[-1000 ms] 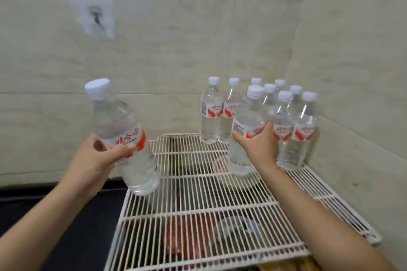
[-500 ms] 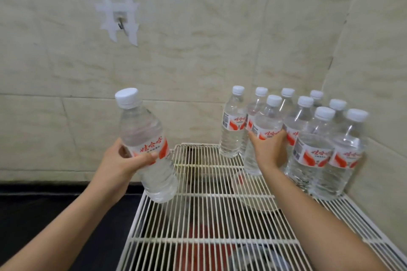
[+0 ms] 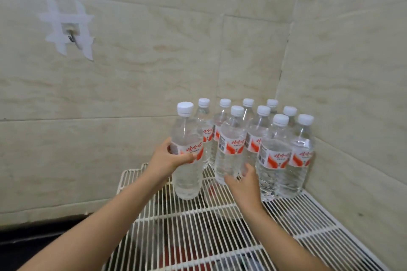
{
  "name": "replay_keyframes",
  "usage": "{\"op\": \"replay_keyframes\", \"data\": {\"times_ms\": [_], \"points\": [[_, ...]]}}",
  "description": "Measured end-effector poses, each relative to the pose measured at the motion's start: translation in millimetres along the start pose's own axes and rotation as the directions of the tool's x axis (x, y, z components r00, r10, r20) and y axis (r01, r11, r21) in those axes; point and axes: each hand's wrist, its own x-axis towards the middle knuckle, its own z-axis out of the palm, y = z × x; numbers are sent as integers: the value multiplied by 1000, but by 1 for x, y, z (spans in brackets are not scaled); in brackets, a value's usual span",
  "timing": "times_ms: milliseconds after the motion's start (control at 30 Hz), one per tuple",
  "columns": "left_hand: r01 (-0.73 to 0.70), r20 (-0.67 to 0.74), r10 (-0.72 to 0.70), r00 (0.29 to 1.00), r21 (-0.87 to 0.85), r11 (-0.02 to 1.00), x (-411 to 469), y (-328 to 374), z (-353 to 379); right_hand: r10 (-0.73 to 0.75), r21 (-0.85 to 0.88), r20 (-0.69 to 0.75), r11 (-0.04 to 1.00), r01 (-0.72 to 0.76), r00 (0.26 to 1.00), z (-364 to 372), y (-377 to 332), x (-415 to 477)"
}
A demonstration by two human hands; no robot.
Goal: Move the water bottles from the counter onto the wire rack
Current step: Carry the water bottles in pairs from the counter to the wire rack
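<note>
A white wire rack point(image 3: 198, 215) fills the lower middle, set into a tiled corner. Several clear water bottles with white caps and red-and-white labels stand in rows at its back right point(image 3: 284, 160). My left hand point(image 3: 167, 160) grips one more such bottle point(image 3: 187, 154) by its label, upright, its base at the rack just left of the group. My right hand point(image 3: 244, 182) is at the foot of the front-middle bottle point(image 3: 230, 145), fingers spread; that bottle stands on the rack on its own.
Beige tiled walls close in behind and on the right. A taped wall hook point(image 3: 70, 33) is at upper left. A dark counter point(image 3: 33, 235) lies left of the rack. Blurred red and dark items show under the wires.
My left hand carried its bottle rightward and down to the rack beside the group. My right hand set its bottle among the others and let go, sliding down to its base.
</note>
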Motion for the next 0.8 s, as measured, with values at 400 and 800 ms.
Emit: {"op": "replay_keyframes", "data": {"times_ms": [400, 800], "points": [[0, 116, -15, 993, 135, 991, 70, -25, 54, -54, -54, -9, 997, 53, 999, -22, 26, -1], [111, -53, -103, 993, 204, 973, 41, -27, 53, -120, -186, 107, 973, 139, 987, -14, 25, -11]]}}
